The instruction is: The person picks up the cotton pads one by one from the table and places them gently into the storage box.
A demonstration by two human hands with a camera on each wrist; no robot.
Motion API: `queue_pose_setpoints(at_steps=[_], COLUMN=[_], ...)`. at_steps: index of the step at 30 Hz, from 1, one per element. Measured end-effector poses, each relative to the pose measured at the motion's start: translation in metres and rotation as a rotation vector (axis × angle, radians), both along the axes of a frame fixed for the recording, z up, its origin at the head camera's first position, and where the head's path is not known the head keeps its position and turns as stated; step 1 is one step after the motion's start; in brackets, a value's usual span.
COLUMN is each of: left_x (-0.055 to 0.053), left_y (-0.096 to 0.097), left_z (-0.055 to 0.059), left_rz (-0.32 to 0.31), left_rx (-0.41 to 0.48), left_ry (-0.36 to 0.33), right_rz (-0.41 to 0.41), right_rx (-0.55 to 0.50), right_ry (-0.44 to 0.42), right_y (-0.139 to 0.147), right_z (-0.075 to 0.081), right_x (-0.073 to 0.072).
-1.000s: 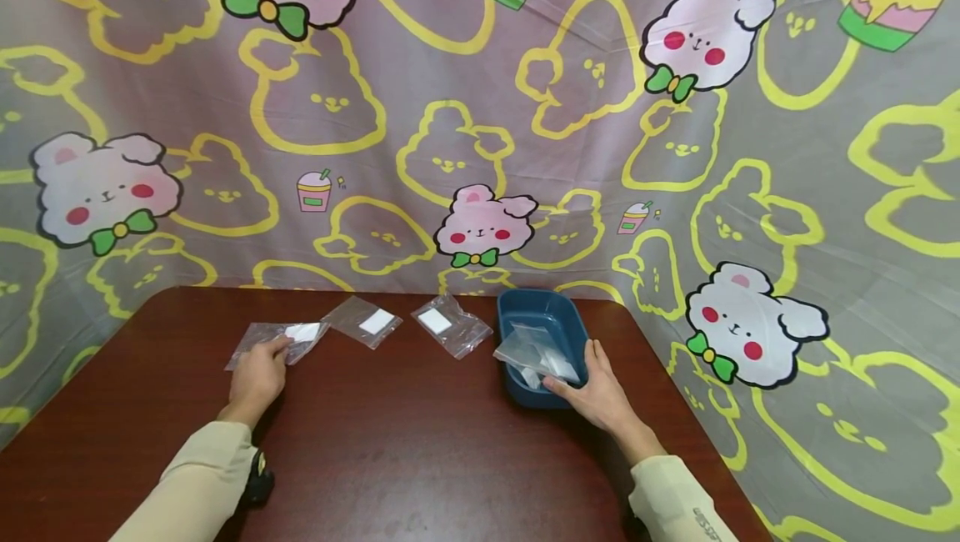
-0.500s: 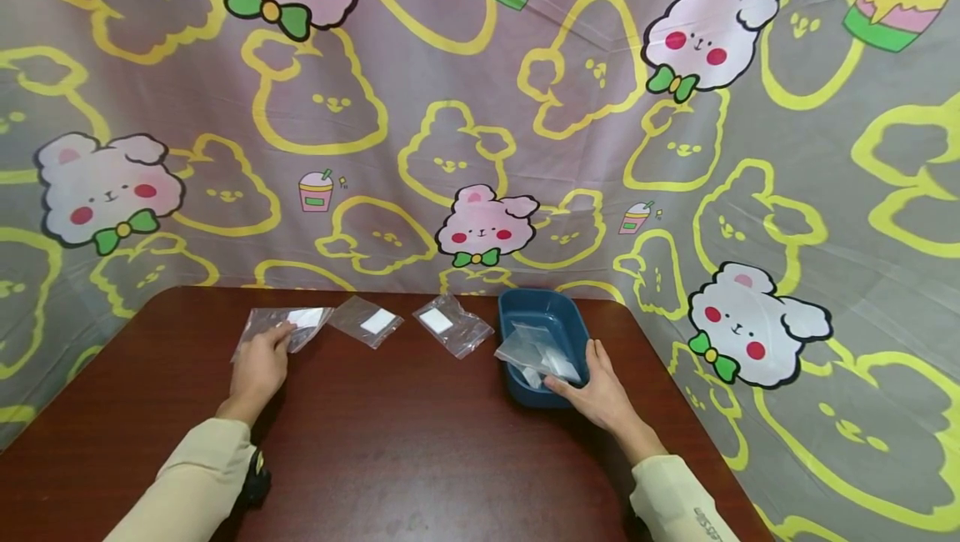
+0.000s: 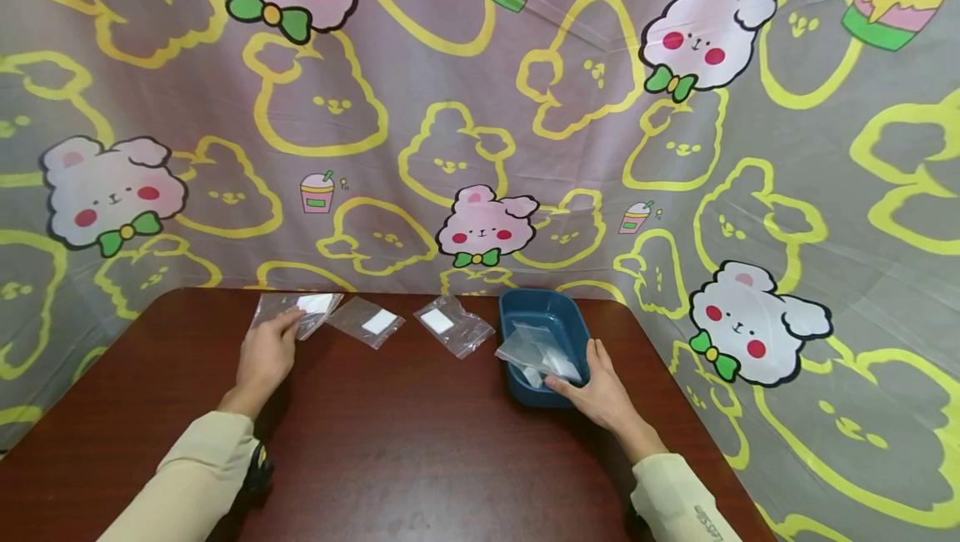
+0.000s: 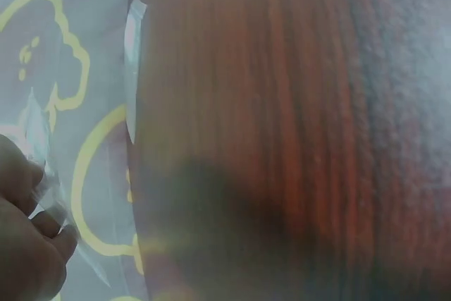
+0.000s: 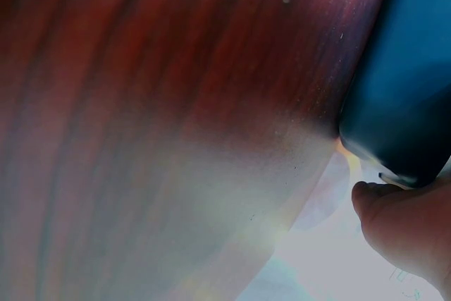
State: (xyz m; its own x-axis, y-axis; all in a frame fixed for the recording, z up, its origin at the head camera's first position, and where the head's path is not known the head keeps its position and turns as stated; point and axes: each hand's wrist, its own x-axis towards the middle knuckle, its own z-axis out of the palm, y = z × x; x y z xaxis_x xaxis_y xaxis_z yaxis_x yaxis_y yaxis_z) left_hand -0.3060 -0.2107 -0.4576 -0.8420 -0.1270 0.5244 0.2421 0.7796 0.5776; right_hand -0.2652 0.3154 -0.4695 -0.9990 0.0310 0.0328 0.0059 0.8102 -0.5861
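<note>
In the head view my left hand [image 3: 266, 350] pinches a clear plastic bag [image 3: 281, 306] with a white rectangular piece inside, at the table's far left. The left wrist view shows the fingers [image 4: 53, 230] curled on the bag's clear film. My right hand [image 3: 603, 396] holds the near right corner of a blue plastic bin [image 3: 536, 300], with the thumb by the near rim and the fingers along the right side. Inside the bin lie clear bags [image 3: 525, 346] with white pieces, one leaning over its left rim. In the right wrist view the thumb [image 5: 402, 223] is beside the bin.
Two more clear bags lie along the back of the brown table [image 3: 420, 442]: a left one [image 3: 356, 321] and a right one [image 3: 465, 329], each with a white piece. A patterned curtain [image 3: 480, 150] hangs behind the table and on its right.
My left hand has moved the bag away from me and slightly right, toward the table's back edge. The right hand and the bin have stayed put.
</note>
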Motion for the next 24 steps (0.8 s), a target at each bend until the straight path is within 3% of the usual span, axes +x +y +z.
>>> queue_pose_setpoints(at_steps=[10, 24], left_x=[0.001, 0.001], left_y=[0.012, 0.033], left_z=[0.010, 0.021], left_rz=[-0.044, -0.100], left_rx=[0.017, 0.009], left_ry=[0.067, 0.047], right_rz=[0.004, 0.007], right_rx=[0.006, 0.006], right_ry=[0.010, 0.002], right_y=[0.000, 0.000], right_z=[0.000, 0.001], right_x=[0.000, 0.001])
